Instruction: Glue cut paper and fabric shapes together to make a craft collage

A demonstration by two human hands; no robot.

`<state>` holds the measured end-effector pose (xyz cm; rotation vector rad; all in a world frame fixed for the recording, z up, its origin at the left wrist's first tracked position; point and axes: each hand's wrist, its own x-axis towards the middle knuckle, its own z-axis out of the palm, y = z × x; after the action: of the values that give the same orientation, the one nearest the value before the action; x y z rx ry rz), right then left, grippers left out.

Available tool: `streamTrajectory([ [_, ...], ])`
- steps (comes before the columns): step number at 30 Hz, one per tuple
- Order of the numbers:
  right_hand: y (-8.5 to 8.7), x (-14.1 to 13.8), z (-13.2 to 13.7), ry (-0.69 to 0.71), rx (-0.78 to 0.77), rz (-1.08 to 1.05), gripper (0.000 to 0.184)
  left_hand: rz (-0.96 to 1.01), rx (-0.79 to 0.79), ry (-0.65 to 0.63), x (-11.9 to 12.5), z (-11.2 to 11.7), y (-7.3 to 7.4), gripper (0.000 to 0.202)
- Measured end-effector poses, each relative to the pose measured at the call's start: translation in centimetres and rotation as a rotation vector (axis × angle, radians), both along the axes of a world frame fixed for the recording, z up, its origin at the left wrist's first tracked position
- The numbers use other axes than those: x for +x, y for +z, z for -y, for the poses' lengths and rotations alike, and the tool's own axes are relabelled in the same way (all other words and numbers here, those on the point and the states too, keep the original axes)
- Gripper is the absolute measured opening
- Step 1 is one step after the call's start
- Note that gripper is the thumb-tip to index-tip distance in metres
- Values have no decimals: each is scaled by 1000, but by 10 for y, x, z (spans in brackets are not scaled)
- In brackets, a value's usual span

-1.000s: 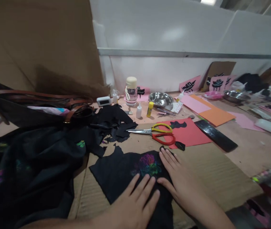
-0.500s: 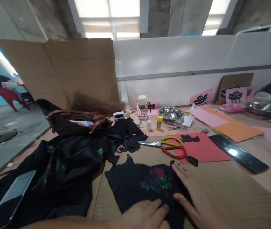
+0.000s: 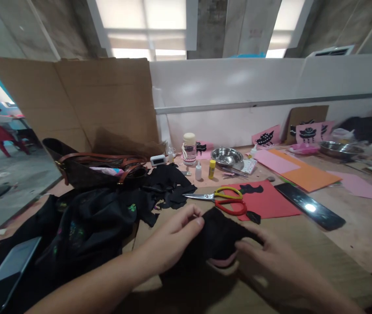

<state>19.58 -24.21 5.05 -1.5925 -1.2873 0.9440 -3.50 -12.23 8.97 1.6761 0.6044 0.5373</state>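
Observation:
A piece of black fabric (image 3: 218,233) is lifted above the cardboard mat, its flower print out of sight. My left hand (image 3: 181,237) pinches its left edge between thumb and fingers. On the right side, my right hand (image 3: 258,250) grips the same fabric, fingers closed on its edge. A pinkish strip shows at the cloth's lower fold; what it is I cannot make out. Just beyond lie scissors (image 3: 218,199) with one yellow and one red handle. Behind them a red sheet (image 3: 277,203) carries a black cut-out (image 3: 251,189).
Black scraps (image 3: 169,181) and a large black cloth (image 3: 87,226) with a phone (image 3: 9,272) lie left, near a brown handbag (image 3: 74,170). Further back are a glue stick (image 3: 211,169), a white bottle (image 3: 198,171) and a steel bowl (image 3: 227,157). A dark glossy slab (image 3: 310,207) lies right.
The black fabric lay flat under both hands with its flower print up. Now both hands hold it raised by its edges, and the print no longer shows. The view has shifted slightly.

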Motion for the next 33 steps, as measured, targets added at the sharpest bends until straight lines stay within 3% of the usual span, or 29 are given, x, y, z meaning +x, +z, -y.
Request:
streamTrajectory([
  [3,28,7,-11,-99,42,-193,39,105,-160,122,-1,-8,5,33],
  [6,47,10,-27,-96,87,-380,46,171,-281,227,-3,-17,11,34],
  [9,59,5,-46,-47,105,-499,51,160,-371,211,-5,-27,14,42],
  [11,65,-1,-58,-26,110,-513,46,133,-399,143,-6,-36,13,60],
  [14,72,-10,-70,27,99,-492,35,94,-266,-9,-10,-53,10,84],
  [17,79,-21,-80,83,89,-449,25,61,-64,-90,-12,-67,14,77],
  [21,90,-30,-92,86,140,-423,15,-10,122,-91,-8,-72,31,57],
  [25,94,-27,-99,80,167,-427,16,-38,288,35,-3,-75,43,38],
  [29,87,-24,-104,49,155,-522,25,36,490,316,-7,-74,50,38],
  [31,82,-26,-109,4,162,-606,27,69,566,428,-10,-64,55,26],
  [33,79,-29,-114,-45,177,-679,26,30,586,373,-12,-46,59,32],
])
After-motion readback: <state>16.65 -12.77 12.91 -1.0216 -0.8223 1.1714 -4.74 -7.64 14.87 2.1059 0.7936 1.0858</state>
